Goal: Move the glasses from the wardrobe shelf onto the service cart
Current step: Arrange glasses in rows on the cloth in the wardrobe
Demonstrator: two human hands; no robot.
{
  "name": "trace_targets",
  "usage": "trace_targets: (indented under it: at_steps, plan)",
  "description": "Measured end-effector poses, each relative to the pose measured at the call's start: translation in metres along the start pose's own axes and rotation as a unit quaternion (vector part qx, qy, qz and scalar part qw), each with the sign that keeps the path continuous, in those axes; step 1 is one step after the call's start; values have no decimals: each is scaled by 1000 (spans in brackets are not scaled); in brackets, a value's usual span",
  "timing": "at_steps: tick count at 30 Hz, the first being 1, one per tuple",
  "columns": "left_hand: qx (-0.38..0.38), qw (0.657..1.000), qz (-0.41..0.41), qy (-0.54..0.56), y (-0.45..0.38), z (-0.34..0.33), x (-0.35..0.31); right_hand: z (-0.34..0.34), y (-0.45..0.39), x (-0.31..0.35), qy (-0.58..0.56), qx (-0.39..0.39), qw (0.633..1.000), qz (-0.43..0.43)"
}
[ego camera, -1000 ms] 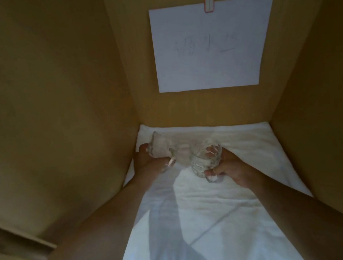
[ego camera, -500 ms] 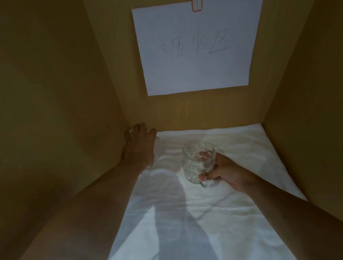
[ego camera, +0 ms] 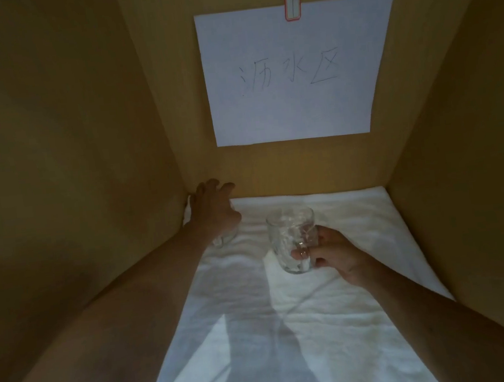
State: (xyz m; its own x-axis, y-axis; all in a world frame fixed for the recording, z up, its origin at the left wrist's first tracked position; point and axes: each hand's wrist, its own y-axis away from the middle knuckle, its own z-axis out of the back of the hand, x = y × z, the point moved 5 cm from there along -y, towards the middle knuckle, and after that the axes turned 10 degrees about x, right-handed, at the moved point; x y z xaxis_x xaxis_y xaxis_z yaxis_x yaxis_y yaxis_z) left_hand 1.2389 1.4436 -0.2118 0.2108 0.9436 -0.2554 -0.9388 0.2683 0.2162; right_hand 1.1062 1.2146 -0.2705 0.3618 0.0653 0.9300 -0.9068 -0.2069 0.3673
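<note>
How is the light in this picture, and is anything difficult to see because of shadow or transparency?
Head view: dim, warm light; arm shadows cross the white cloth. The glass mug in the right hand is sharp but faint. The left hand hides most of the second glass.

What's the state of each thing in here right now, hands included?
Right hand: grips a glass mug by its handle.
Glass mug: upright, empty, held.
Left hand: lies over a second glass.
Second glass: mostly hidden, on the cloth.
White cloth: spread, wrinkled.
Paper sign: clipped to the back wall.
</note>
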Motion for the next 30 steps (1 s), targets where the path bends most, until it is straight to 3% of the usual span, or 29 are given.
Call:
trace_targets:
  at_steps: [5,8,10,14,18,20,22,23,26,30]
  plan:
    - [24,989,-8,144,6,1,27,14,-7,26,33,-76,997,4]
    - [29,990,-18,138,7,0,27,12,-19,57,247,-118,962,7]
    - [25,990,-16,139,9,0,25,0,-31,79,446,-126,886,13]
    - [5,990,-17,141,14,1,25,-40,-51,108,723,-123,677,60]
    - [-11,992,-6,127,17,2,23,-69,-66,109,818,-90,564,70]
    - [-19,993,2,119,18,1,23,-80,-71,102,834,-80,537,100]
    - [-27,993,4,116,18,0,24,-84,-76,93,823,-67,548,135]
    - [-29,993,5,118,17,0,25,-84,-78,91,804,-54,575,141]
    - [-33,992,5,119,16,2,27,-77,-84,94,696,-40,713,78]
    - [-35,992,5,120,13,6,27,-57,-91,97,558,-107,822,-41]
